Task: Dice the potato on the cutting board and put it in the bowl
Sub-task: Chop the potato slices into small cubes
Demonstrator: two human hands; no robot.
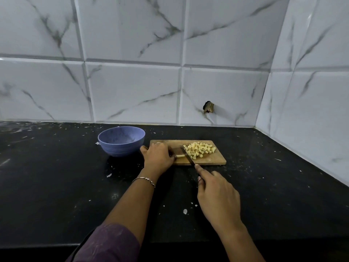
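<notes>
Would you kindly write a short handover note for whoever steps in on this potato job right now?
Left hand holds a potato strip down on the cutting board.
Right hand grips the knife, blade at the strip.
Done: pile of dice on the board's right part.
Left: dice the strip, then move everything into the blue bowl, which stands left of the board and looks empty.

Pale potato dice (199,149) lie heaped on the wooden cutting board (217,159) beside one uncut strip (180,156), with the blue bowl (120,150) just left.

Marble-tiled wall (132,87), black speckled counter (56,186)
</notes>
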